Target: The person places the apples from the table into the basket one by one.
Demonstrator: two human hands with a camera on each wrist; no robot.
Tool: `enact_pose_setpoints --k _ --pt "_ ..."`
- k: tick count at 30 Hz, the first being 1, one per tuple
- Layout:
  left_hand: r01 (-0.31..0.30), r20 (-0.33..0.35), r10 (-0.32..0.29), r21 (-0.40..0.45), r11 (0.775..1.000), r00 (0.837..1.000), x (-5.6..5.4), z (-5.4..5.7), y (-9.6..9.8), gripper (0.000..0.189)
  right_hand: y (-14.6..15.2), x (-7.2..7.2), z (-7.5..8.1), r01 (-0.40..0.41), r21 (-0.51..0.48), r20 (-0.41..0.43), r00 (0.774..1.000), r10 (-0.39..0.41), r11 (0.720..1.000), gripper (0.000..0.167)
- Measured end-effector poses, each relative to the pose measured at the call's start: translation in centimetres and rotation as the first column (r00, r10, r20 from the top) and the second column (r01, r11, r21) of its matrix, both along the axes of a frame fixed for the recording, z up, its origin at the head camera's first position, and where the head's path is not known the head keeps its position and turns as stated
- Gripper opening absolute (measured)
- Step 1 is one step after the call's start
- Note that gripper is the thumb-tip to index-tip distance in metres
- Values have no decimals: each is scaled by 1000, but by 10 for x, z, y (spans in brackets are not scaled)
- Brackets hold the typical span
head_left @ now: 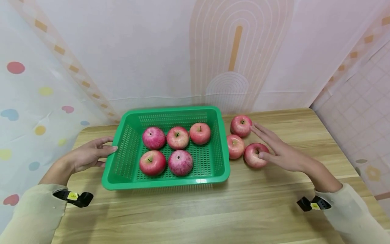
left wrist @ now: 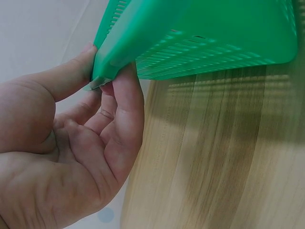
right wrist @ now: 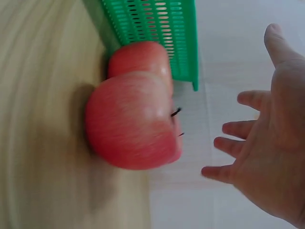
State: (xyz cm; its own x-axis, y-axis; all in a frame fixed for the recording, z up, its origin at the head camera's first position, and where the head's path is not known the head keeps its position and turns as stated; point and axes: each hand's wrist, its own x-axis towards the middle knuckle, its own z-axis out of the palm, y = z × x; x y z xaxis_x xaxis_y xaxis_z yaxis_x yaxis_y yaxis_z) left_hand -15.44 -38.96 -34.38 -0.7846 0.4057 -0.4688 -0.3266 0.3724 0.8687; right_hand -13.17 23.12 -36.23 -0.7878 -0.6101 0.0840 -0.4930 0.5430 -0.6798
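Note:
A green plastic basket (head_left: 164, 184) stands on the wooden table with several red apples inside, among them a red one (head_left: 153, 163) at front left. My left hand (head_left: 91, 154) pinches the basket's left rim, thumb on top and fingers curled beneath, as the left wrist view shows. Right of the basket lie three loose apples: one at the back (head_left: 241, 125), one beside the basket wall (head_left: 235, 146), and one nearest me (head_left: 256, 155). Over these, my right hand (head_left: 284, 154) hovers with fingers spread and nothing in its grasp; the right wrist view shows a gap between fingers and apples.
The wooden table (head_left: 189, 217) meets a patterned cloth backdrop (head_left: 152, 51) behind the basket. Another patterned sheet (head_left: 365, 91) hangs along the right side. Each sleeve carries a small black strap camera, such as the left one (head_left: 83, 199).

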Motion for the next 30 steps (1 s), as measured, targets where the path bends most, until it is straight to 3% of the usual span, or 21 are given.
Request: enact_pose_setpoints --k 8,16,21,30 --pt "-6 1 6 5 1000 1000 0 0 0 22 9 2 -28 113 -164 -44 992 -121 980 82" --pt "-18 4 18 -4 1000 1000 0 -1 0 24 12 1 -57 110 -425 -28 990 -135 898 88" --pt "-13 2 13 -4 1000 1000 0 -1 0 24 11 -1 -65 120 -481 17 992 -128 868 91" --pt "-4 -1 4 6 1000 1000 -1 0 -1 22 6 -7 -74 178 -502 140 982 -123 847 89"
